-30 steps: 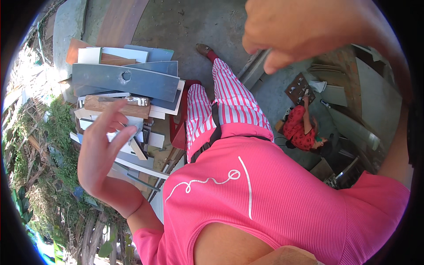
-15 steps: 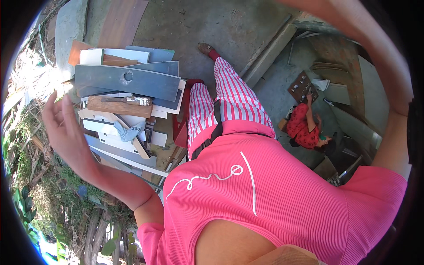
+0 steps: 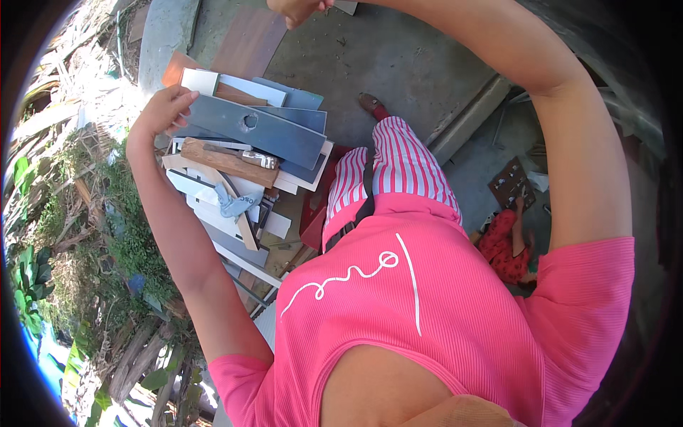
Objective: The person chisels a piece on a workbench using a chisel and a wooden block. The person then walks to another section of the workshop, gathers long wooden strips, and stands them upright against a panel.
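Note:
My left hand (image 3: 165,112) is over the left end of a dark grey board (image 3: 263,132) with a ragged hole in it. Its fingers are loosely bent and apart, with nothing seen in them; whether they touch the board I cannot tell. At the top edge of the view is my right hand (image 3: 299,7), arm raised and bent across. That hand is partly cut off, its fingers bent downward, and what they may hold does not show. Below the grey board lies a brown wood block (image 3: 228,162), bearing a tool (image 3: 260,159) with a shiny metal end.
White and grey panels are stacked left of my legs, with a light blue cloth (image 3: 237,202) on them. Plants and dry branches (image 3: 107,235) border the left side. A concrete ledge (image 3: 466,121) runs on the right; beyond it sits a person in red (image 3: 506,245) beside a brown board (image 3: 509,182).
My left hand has moved up and right, onto the grey board's end. The right hand has come into view at the top. The whole view has shifted and turned slightly.

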`<control>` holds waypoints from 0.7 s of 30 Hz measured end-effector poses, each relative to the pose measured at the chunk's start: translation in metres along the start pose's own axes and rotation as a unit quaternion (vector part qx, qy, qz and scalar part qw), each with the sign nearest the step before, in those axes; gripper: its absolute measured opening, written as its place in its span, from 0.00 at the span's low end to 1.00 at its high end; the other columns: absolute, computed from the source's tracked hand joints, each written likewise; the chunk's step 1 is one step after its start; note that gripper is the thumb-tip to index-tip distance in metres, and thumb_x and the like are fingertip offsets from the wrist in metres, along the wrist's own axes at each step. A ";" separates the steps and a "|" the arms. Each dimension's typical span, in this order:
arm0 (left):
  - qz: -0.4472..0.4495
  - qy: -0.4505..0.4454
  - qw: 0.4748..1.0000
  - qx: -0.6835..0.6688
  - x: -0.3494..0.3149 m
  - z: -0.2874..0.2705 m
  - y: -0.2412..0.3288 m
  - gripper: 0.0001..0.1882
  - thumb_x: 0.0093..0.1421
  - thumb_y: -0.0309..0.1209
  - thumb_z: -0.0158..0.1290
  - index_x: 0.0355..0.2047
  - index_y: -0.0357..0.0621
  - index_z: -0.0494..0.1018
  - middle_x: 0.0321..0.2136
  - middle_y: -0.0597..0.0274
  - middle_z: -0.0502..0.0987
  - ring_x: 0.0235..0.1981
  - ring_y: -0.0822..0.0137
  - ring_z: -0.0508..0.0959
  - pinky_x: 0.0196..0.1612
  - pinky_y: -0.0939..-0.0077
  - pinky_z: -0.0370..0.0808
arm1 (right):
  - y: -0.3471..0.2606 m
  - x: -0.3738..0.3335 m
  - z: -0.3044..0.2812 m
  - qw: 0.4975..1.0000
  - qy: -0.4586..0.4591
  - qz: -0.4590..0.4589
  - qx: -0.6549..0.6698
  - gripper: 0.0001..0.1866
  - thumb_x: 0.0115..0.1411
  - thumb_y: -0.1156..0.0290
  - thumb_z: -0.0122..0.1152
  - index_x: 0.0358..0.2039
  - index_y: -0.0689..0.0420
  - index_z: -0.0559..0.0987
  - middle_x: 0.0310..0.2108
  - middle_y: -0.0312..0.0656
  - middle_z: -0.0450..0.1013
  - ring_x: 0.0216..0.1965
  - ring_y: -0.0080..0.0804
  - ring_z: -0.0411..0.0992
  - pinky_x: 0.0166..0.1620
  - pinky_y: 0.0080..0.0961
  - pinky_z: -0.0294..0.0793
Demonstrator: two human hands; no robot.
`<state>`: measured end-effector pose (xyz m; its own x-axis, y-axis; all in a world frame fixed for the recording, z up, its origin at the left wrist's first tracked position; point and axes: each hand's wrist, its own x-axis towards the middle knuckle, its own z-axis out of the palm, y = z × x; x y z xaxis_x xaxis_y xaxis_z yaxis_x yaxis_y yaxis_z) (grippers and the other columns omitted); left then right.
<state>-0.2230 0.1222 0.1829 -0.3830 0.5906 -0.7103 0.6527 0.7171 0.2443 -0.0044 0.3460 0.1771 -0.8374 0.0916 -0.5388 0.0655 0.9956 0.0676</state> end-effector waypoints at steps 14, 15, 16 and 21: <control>-0.146 -0.050 0.988 -0.020 0.022 -0.016 -0.035 0.22 0.59 0.52 0.50 0.21 0.46 0.67 0.13 0.73 0.61 0.13 0.77 0.60 0.15 0.80 0.55 | 0.041 0.015 -0.069 0.988 -0.096 0.122 0.026 0.11 0.57 0.62 0.54 0.30 0.52 0.81 0.32 0.38 0.77 0.35 0.32 0.74 0.39 0.37 0.71; -0.158 -0.047 0.986 -0.031 0.020 -0.014 -0.039 0.23 0.59 0.52 0.50 0.22 0.45 0.67 0.13 0.73 0.61 0.13 0.76 0.61 0.15 0.79 0.56 | 0.041 0.017 -0.071 0.985 -0.122 0.125 0.012 0.12 0.58 0.60 0.52 0.31 0.52 0.80 0.31 0.37 0.77 0.33 0.31 0.74 0.39 0.37 0.71; -0.157 -0.046 0.986 -0.032 0.020 -0.015 -0.041 0.23 0.59 0.52 0.50 0.22 0.45 0.67 0.13 0.73 0.61 0.13 0.76 0.61 0.15 0.79 0.56 | 0.041 0.018 -0.074 0.985 -0.121 0.126 0.010 0.12 0.58 0.60 0.52 0.31 0.52 0.80 0.31 0.37 0.77 0.33 0.31 0.74 0.39 0.37 0.71; -0.114 -0.030 0.993 0.022 0.028 -0.028 -0.015 0.24 0.59 0.53 0.50 0.22 0.44 0.68 0.12 0.72 0.62 0.12 0.76 0.61 0.14 0.79 0.57 | 0.091 0.021 -0.083 0.922 -0.328 0.156 0.133 0.13 0.58 0.58 0.52 0.27 0.52 0.79 0.29 0.37 0.76 0.33 0.31 0.73 0.38 0.36 0.70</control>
<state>-0.2617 0.1383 0.1782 -0.4844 0.3912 -0.7825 0.5818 0.8120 0.0458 -0.0611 0.4367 0.2417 -0.2522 0.2798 -0.9263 0.4508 0.8810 0.1434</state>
